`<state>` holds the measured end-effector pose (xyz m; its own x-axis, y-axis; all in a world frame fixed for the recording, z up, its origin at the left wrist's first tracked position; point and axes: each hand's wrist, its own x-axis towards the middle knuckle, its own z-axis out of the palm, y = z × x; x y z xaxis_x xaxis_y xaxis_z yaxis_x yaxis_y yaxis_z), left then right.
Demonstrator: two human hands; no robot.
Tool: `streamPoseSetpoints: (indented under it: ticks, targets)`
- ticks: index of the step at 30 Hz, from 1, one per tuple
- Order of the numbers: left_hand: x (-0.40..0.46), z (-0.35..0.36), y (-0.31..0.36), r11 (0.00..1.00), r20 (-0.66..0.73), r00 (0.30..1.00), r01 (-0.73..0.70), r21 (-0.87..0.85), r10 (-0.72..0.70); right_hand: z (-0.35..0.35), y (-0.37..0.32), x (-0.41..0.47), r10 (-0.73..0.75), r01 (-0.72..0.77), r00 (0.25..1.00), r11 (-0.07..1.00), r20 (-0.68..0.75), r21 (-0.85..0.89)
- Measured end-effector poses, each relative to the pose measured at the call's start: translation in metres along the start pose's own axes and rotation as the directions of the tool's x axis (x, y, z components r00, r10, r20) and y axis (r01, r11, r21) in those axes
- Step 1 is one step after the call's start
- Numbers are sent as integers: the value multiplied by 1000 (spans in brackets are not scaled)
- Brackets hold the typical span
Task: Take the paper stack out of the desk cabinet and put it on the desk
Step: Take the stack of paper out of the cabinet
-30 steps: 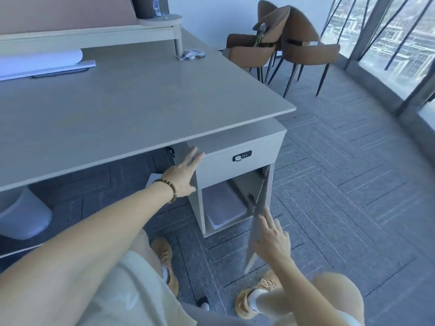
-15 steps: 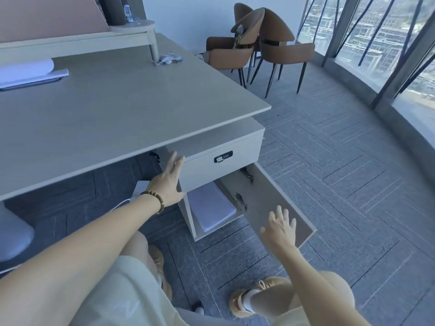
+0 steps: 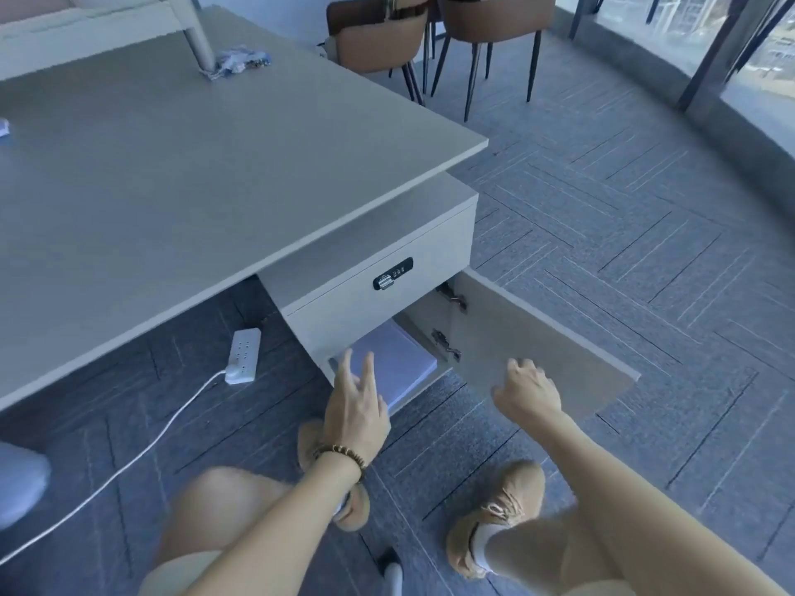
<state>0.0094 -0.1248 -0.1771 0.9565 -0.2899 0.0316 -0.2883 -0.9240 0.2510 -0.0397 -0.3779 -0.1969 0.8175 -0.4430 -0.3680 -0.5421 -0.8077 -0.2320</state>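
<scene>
White paper stack (image 3: 398, 367) lies flat inside your open desk cabinet (image 3: 378, 303), under the drawer with the combination lock (image 3: 392, 274).

Its sheets look squared up, with a pale bluish cast, and the front right corner sits at the cabinet floor's edge. The cabinet door (image 3: 542, 350) stands swung wide to the right. Your left hand (image 3: 355, 406) reaches to the near edge of the stack, fingers spread, its grip apart and holding nothing. Your right hand (image 3: 527, 391) hovers in front of the door, fingers loosely curled, also empty. Your worktop (image 3: 180, 174) spreads above.
</scene>
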Motion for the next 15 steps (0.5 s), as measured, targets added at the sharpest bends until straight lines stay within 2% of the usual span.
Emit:
streamPoseSetpoints:
  ticks: [3,7,12,15]
  targets:
    - [19,44,-5,996,119,990,75,-46,-69,13,-13,27,-14,11,998,999,58,43]
    - [51,104,-15,969,253,952,209,-132,-171,46,-25,74,-106,86,979,989,175,119]
    - [96,179,-29,890,461,828,429,-156,-319,101,-42,147,-194,168,943,979,270,117]
    - [115,219,-39,861,504,786,487,-148,-358,134,-50,188,-216,178,923,973,317,144]
